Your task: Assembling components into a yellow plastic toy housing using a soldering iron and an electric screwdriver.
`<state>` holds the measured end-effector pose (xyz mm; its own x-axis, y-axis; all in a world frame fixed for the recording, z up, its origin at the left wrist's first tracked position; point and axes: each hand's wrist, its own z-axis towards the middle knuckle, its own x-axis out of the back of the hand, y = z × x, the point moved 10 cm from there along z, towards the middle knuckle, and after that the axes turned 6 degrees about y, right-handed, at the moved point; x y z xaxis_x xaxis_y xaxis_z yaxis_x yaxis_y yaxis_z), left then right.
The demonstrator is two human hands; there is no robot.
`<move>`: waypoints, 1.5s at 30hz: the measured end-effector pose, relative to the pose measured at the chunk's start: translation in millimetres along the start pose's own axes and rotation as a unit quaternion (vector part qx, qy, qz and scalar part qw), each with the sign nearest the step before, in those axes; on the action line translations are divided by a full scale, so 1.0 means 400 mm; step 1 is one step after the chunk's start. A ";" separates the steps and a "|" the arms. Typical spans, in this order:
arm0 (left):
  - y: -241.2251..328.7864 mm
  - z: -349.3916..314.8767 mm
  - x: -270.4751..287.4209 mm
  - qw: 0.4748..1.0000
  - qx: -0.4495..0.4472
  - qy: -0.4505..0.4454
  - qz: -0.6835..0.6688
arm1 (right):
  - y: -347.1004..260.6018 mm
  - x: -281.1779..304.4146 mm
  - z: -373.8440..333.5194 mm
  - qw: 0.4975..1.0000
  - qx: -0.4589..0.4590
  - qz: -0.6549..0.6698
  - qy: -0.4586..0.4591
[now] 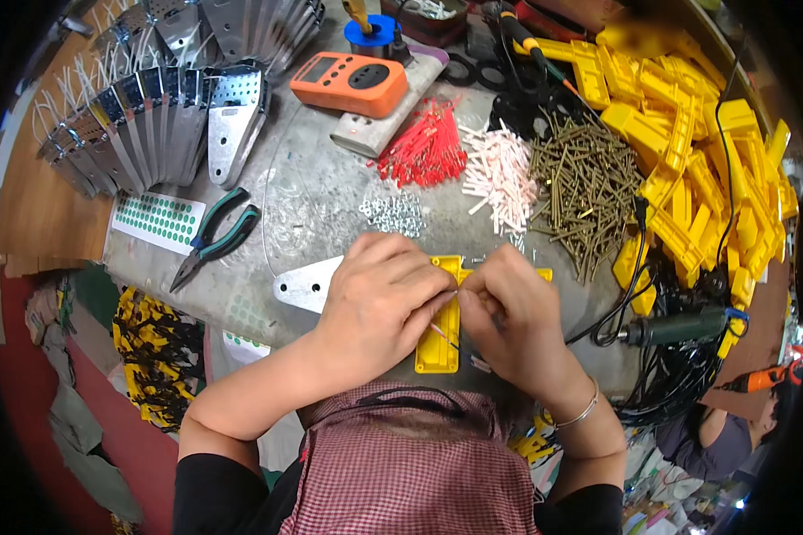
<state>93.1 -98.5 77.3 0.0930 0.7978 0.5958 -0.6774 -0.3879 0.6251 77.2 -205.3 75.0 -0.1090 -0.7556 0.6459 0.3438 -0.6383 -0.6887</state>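
A yellow plastic housing point(437, 357) lies on the table in front of me, partly hidden by my hands. My left hand point(375, 299) is closed over its left side, thumb and fingers pinched together. From the other side my right hand point(516, 312) pinches close to the left fingertips. What either hand grips is too small or hidden to name. Thin pinkish and green wire-like strands point(438, 332) show below the fingertips, over the housing. Beside my left hand a silver metal plate with holes point(303, 285) lies partly covered.
Pliers point(219, 234) and a green sticker sheet point(156, 217) lie left. Small nuts point(393, 214), red wires point(426, 147), pale sleeves point(500, 174), long screws point(589, 178) and yellow housings point(678, 160) are piled beyond. An orange multimeter point(348, 83) and metal brackets point(236, 125) stand behind; an electric screwdriver point(678, 327) lies right.
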 end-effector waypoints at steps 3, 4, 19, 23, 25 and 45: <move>0.010 0.002 0.005 0.999 -0.022 0.011 0.022 | 0.030 -0.007 -0.009 0.997 -0.057 0.049 -0.017; 0.010 0.003 0.005 0.999 -0.019 0.008 0.028 | 0.040 0.012 -0.012 0.996 -0.070 0.046 -0.005; -0.022 -0.026 -0.001 0.997 0.029 -0.024 -0.061 | 0.117 -0.058 -0.148 0.885 -0.334 0.323 0.035; -0.036 -0.033 0.003 0.997 0.044 -0.015 -0.070 | 0.101 -0.070 -0.163 0.864 -0.375 0.334 -0.051; -0.028 -0.027 0.002 0.996 0.034 -0.018 -0.077 | 0.105 -0.066 -0.167 0.890 -0.330 0.308 -0.070; -0.017 -0.030 0.006 0.997 0.034 -0.012 -0.067 | 0.071 -0.042 -0.088 0.953 -0.245 0.180 -0.003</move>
<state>89.3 -88.5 68.2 0.1966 0.8336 0.5161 -0.6063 -0.3103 0.7322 55.9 -216.0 33.0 -0.0599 -0.9385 0.3400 -0.1196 -0.3314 -0.9359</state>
